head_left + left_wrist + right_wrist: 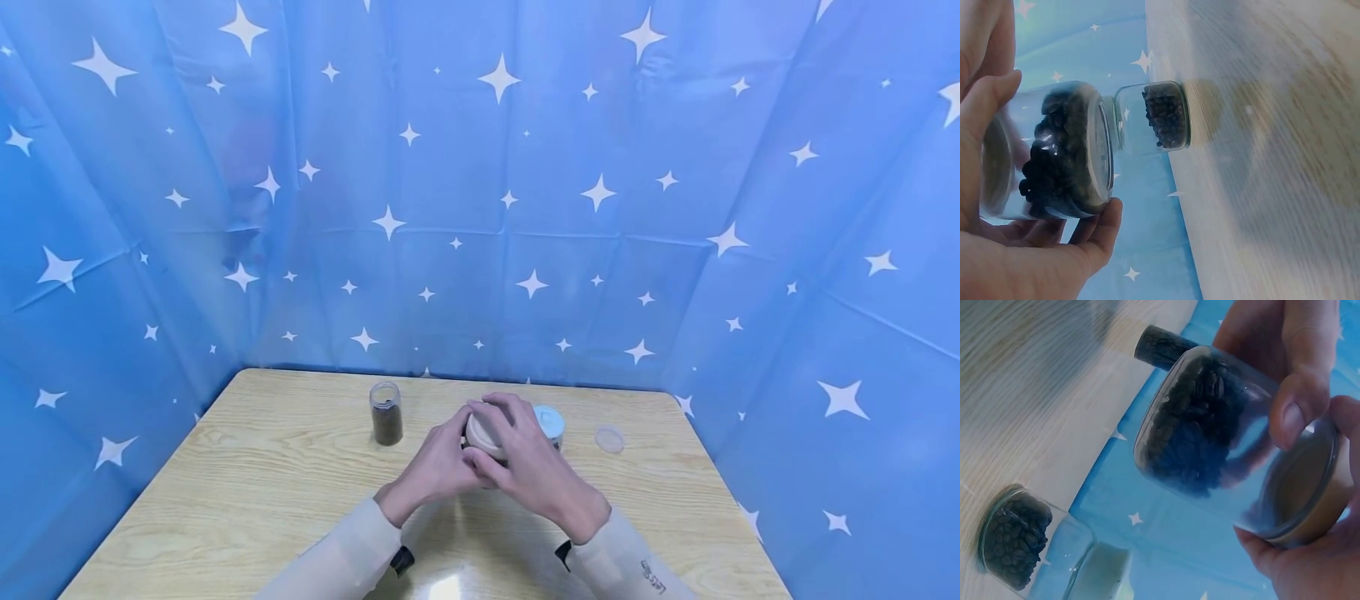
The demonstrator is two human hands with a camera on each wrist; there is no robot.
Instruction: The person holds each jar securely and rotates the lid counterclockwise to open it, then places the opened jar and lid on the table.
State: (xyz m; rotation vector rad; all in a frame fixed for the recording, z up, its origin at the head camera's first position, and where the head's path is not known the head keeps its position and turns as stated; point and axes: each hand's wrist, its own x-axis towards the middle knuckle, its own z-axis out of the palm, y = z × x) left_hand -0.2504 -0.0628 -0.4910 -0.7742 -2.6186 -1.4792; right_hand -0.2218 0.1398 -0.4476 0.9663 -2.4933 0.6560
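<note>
Both hands hold a clear glass jar (pixel 1191 425) partly filled with dark beans that look like coffee beans. My left hand (pixel 435 467) wraps its fingers around the glass body, with fingertips near the base in the left wrist view. Over the top, my right hand (pixel 517 454) grips the jar's pale lid (pixel 482 437). The jar is held above the wooden table. Just beyond the right hand stands a second glass jar (pixel 1166 115) of dark beans with a light blue lid (pixel 549 421), partly hidden by that hand in the head view.
A tall open glass jar (pixel 387 421) with dark contents stands left of the hands on the wooden table (pixel 247 467). To the right lies a clear round lid (pixel 610 438). A blue curtain (pixel 450 167) with white stars surrounds the table's back and sides.
</note>
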